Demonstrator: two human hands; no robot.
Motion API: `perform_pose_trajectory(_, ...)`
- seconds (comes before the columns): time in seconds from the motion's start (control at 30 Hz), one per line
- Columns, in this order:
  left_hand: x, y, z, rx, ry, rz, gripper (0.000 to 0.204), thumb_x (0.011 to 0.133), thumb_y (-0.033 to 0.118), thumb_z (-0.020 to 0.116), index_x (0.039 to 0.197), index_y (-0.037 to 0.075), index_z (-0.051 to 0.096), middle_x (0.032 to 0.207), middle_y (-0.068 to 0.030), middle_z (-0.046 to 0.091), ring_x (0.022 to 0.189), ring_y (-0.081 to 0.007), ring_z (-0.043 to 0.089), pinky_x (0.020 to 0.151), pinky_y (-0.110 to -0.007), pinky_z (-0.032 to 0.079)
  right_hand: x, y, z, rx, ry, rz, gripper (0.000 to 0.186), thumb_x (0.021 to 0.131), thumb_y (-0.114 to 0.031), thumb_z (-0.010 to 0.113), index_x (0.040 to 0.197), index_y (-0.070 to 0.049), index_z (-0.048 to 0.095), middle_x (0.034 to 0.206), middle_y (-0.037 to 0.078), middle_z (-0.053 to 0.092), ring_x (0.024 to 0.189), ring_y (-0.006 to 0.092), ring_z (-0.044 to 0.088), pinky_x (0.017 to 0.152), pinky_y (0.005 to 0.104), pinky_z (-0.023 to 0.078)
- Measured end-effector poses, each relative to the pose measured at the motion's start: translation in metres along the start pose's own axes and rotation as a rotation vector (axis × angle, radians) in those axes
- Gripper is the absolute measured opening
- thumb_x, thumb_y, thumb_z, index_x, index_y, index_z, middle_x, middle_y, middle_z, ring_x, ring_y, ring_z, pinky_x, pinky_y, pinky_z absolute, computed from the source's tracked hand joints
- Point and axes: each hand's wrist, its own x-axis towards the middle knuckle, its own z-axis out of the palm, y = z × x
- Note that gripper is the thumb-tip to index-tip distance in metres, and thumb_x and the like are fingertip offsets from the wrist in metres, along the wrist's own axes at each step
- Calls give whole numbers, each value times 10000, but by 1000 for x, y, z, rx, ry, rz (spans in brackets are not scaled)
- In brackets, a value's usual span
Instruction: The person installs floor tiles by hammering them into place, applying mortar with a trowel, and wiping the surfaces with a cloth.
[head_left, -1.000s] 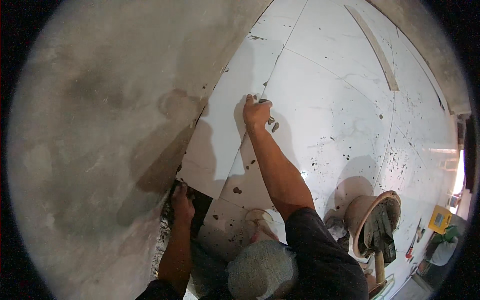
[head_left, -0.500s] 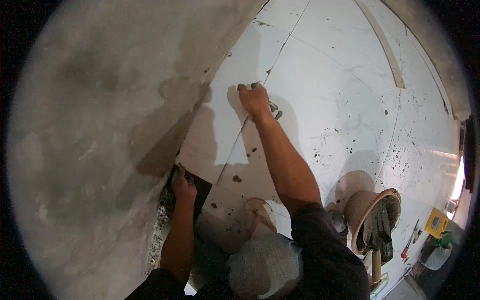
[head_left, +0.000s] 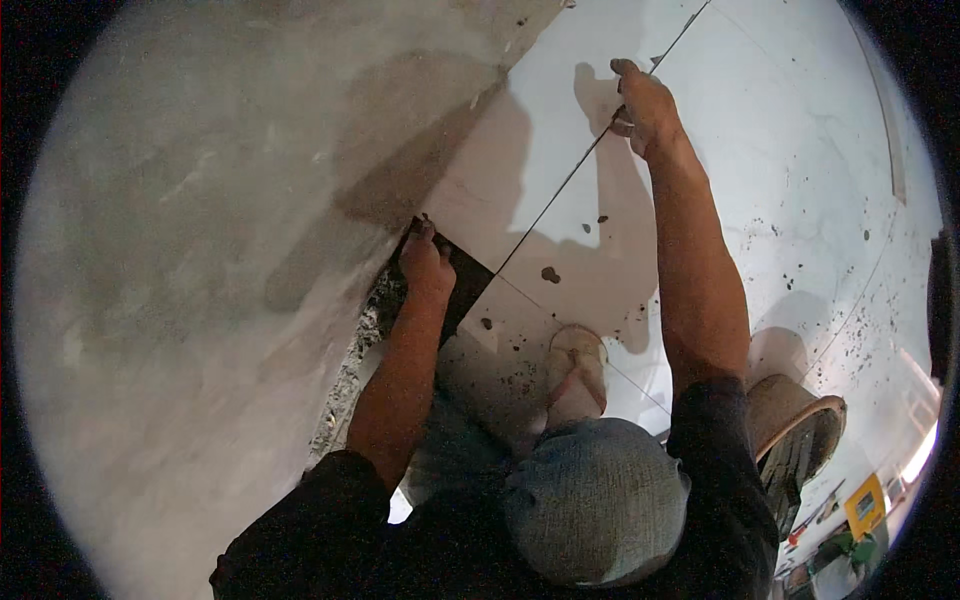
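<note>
A long white floor tile lies beside the plastered wall, with a dark straight joint along its right side. My left hand is at the tile's near edge, fingers bent and closed on that edge, above a dark gap with no tile over it. Farther off, my right hand is over the joint with its fingers curled. Whatever those fingers hold, if anything, is hidden. Lumps of dark mortar dot the pale tiles between my arms.
The grey wall bounds the left side, with rough rubble along its foot. My sandalled foot stands on the tiles. At right are a mortar-stained bucket, a yellow box and a long thin strip.
The view has shifted, so floor and wall appear farther right and higher. My right hand has moved along the joint, away from the dark gap; my left hand stays at the tile's near edge.
</note>
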Motion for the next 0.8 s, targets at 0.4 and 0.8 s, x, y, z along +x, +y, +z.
perform_pose_trajectory(0.4, -7, -5, 8, 176, 165, 63, 169, 923, 137, 585, 1062, 42, 572, 882, -24, 544, 777, -157, 496, 591, -340, 385, -3, -1, 7, -204, 23, 31, 705, 842, -381, 560, 1366, 48, 364, 1370, 262, 405, 1248, 408, 428, 1022, 541, 390)
perform_pose_trajectory(0.8, -14, -2, 20, 53, 302, 20, 272, 884, 148, 639, 1094, -1, 552, 1028, -62, 554, 857, -192, 540, 662, -330, 455, -8, -3, 1, -255, -9, -26, 650, 844, -383, 555, 1326, 31, 420, 1299, 238, 470, 1191, 381, 483, 1005, 527, 405)
